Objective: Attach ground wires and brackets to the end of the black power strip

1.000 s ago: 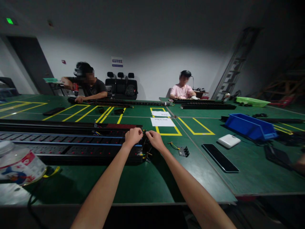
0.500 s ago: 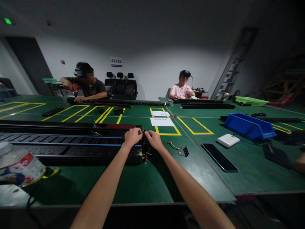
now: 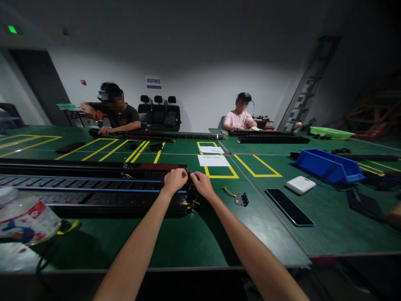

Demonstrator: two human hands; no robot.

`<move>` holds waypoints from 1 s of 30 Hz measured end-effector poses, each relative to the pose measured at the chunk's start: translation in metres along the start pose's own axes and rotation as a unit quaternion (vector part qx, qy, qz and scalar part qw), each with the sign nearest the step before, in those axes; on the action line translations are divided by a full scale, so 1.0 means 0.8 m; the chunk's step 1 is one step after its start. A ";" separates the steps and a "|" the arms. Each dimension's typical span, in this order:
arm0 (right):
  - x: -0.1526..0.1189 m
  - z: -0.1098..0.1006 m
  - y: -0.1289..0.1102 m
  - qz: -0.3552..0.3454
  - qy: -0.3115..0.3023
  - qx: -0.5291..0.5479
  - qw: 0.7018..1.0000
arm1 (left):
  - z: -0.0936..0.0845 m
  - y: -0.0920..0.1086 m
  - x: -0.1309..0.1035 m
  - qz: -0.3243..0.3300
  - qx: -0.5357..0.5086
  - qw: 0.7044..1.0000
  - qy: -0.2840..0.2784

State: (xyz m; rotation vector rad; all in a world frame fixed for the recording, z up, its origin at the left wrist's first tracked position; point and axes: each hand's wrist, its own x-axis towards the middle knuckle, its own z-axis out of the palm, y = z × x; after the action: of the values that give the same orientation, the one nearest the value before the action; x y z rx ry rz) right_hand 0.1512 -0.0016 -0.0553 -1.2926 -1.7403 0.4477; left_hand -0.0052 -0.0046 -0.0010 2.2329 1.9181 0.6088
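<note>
The left hand (image 3: 176, 179) bends over the right end of the black strips (image 3: 109, 198), its fingers curled inward. The right hand (image 3: 202, 183) faces it from just beyond that end, thumb and forefinger drawn together by a dark end piece (image 3: 192, 193). What sits between either hand's fingertips is too small and dark to see, so I cannot tell whether they grip it.

The strips lie side by side, running off the left edge of view; their near side stands back from the table's (image 3: 175, 246) front edge, with green top between. A jar (image 3: 29, 219) crowds their near left part. Right of the right hand, green top separates it from a bracket (image 3: 241, 199); farther right lie a phone (image 3: 288, 207), a white box (image 3: 300, 184) and a blue bin (image 3: 328, 167). Beyond the hands, papers (image 3: 213, 160) lie across yellow tape.
</note>
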 end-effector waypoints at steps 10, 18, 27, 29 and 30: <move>-0.001 0.001 0.006 0.008 -0.022 -0.001 1.000 | -0.002 -0.002 -0.003 -0.014 0.018 0.999 0.031; -0.003 0.003 0.006 0.060 -0.049 0.049 0.996 | -0.005 -0.004 -0.003 0.008 0.039 0.998 0.057; 0.003 0.010 0.022 0.068 -0.077 0.106 0.989 | -0.004 -0.006 0.000 0.027 0.028 0.998 0.040; 0.003 0.010 0.022 0.057 -0.081 0.117 0.988 | -0.005 -0.005 -0.001 0.034 0.025 0.998 0.041; 0.003 0.010 0.022 0.053 -0.083 0.121 0.988 | -0.005 -0.005 -0.001 0.038 0.025 0.998 0.040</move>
State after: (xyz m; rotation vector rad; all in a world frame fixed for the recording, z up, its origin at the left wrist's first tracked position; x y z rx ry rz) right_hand 0.1546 0.0093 -0.0710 -1.2027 -1.6974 0.8226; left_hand -0.0104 -0.0054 0.0009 2.3560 1.9122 0.6793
